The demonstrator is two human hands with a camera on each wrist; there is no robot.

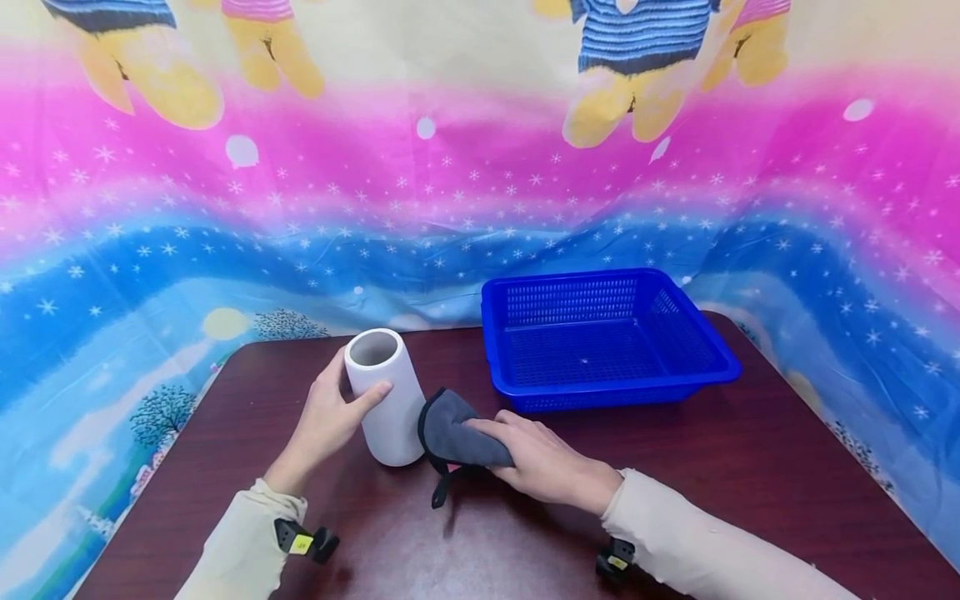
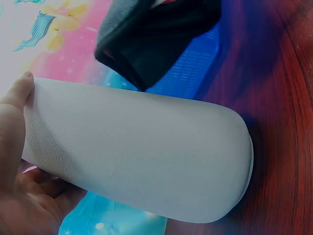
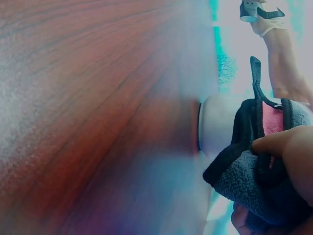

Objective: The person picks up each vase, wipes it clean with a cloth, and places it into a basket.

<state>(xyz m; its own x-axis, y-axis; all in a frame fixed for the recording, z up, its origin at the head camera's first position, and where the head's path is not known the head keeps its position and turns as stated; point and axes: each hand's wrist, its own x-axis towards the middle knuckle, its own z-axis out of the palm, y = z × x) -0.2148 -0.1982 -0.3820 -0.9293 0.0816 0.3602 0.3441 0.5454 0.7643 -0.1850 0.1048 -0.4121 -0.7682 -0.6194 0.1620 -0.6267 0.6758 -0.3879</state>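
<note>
My left hand grips a white, open-topped vase near its rim, the thumb across the front. In the left wrist view the smooth side of the vase fills the middle. My right hand holds a folded grey cleaning cloth with black edging and a hanging loop. The cloth is against or very close to the vase's lower right side; contact cannot be made out for certain. A pink patch shows on the cloth in the right wrist view, where its folds hide part of my fingers.
A blue plastic basket with perforated walls stands at the back right of the dark reddish-brown table. Behind the table hangs a cartoon-printed cloth backdrop. Small black devices are strapped on both wrists.
</note>
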